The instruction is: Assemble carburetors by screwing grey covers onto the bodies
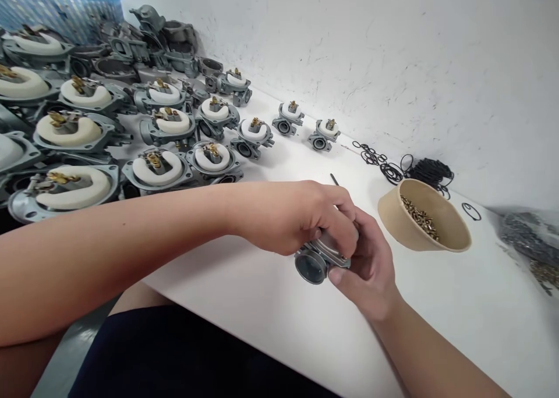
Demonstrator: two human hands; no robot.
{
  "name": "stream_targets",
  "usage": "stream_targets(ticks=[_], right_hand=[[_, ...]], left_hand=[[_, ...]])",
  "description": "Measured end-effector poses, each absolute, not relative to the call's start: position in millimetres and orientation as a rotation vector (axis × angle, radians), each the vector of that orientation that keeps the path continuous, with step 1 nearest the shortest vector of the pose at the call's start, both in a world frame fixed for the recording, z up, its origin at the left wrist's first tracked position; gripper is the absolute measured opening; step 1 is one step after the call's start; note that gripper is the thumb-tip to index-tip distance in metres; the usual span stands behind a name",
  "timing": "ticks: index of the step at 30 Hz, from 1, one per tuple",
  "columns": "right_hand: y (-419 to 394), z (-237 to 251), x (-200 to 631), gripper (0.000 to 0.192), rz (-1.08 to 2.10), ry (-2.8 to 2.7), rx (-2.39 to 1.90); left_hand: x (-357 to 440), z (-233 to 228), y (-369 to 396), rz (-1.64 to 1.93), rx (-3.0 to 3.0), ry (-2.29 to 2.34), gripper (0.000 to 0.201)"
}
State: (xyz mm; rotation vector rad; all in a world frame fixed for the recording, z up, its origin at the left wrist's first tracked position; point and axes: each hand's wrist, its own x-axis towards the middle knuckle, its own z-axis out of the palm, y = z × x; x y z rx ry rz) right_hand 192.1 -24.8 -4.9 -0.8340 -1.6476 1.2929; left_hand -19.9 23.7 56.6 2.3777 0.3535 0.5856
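A grey metal carburetor is held over the front part of the white table, its round open throat facing me. My right hand grips it from the right, with the thumb low beside the throat. From the left, my left hand reaches over the top, its fingers curled down onto the upper part. Those fingers hide much of the carburetor's top, so I cannot tell whether a small part lies under them. A thin dark rod shows just behind my left hand.
Several carburetors with white floats crowd the left side. Behind them are more grey castings and a blue basket. A cardboard bowl of small brass-coloured parts stands right, near black rubber rings. Plastic bags lie far right.
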Motion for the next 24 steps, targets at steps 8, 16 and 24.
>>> stream_targets(ticks=[8,16,24], right_hand=[[-26.5,-4.4,193.5,0.059,1.288,-1.649,-0.772],[-27.8,-2.3,195.3,0.061,1.374,-1.643,-0.731],[-32.2,-4.4,196.2,0.065,1.248,-1.683,-0.691]], left_hand=[[-16.4,56.1,18.8,0.558,2.409,0.354,0.041],[-14.8,54.4,8.0,0.566,2.521,0.394,0.044],[-17.2,50.8,-5.9,0.632,2.554,0.411,0.048]])
